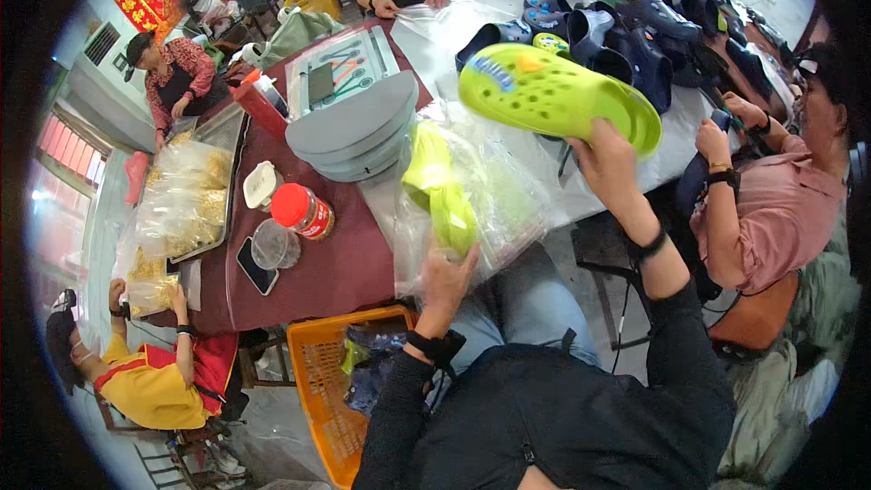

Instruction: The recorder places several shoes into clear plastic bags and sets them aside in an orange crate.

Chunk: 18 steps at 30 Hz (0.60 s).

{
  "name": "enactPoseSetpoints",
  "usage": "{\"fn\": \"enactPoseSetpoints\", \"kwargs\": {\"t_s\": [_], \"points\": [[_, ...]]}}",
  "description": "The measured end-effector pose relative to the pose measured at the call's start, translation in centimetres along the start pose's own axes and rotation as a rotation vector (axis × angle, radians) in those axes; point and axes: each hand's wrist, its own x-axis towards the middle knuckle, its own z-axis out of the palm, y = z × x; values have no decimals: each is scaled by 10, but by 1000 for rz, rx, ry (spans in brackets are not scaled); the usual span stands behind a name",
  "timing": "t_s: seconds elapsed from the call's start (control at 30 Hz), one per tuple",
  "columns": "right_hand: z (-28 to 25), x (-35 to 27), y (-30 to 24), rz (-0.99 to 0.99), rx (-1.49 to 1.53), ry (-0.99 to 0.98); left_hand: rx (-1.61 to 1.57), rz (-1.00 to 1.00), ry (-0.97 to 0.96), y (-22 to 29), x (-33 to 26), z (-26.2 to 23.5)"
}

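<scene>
My right hand point(603, 168) grips a lime-green clog point(553, 91) by its heel end, holding it up over the table. The clog has round vent holes and a blue decoration near the toe. A second lime-green clog point(440, 186) lies lower and to the left, among clear plastic bags point(508, 191). My left hand point(445, 286) is closed around the near end of that clog; the plastic partly covers the area. Whether this clog is inside a bag or on top, I cannot tell.
Dark blue clogs point(653, 54) are heaped at the back right. Grey stacked trays point(349, 118), a red-lidded jar point(304, 210) and a phone point(258, 265) stand to the left. An orange basket point(336, 417) holding clogs is beside me. Several other people work around the table.
</scene>
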Motion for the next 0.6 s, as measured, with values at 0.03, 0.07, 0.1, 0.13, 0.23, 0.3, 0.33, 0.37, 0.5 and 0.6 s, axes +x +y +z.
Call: {"fn": "enactPoseSetpoints", "kwargs": {"t_s": [0.03,0.07,0.1,0.13,0.23,0.3,0.33,0.37,0.5,0.6], "points": [[-18,-20,5,40,354,-16,-3,117,39,7,1,5],[-41,-36,-3,238,591,-33,-4,235,86,12,1,5],[-66,-51,-10,438,820,-46,-10,241,81,11,3,10],[-87,-64,-9,526,991,-144,-24,284,106,4,8,20],[-117,-112,4,841,1353,-494,-70,433,185,-9,28,52],[-118,-151,15,1004,1399,-755,-11,409,256,15,32,54],[-120,-167,13,1008,1382,-825,-21,422,247,26,35,53],[-122,-175,12,1031,1324,-949,108,423,247,30,37,52],[-117,-191,8,979,1326,-1227,261,461,257,29,51,60],[-97,-189,-15,1178,1503,-1108,276,524,299,25,56,68]]}}
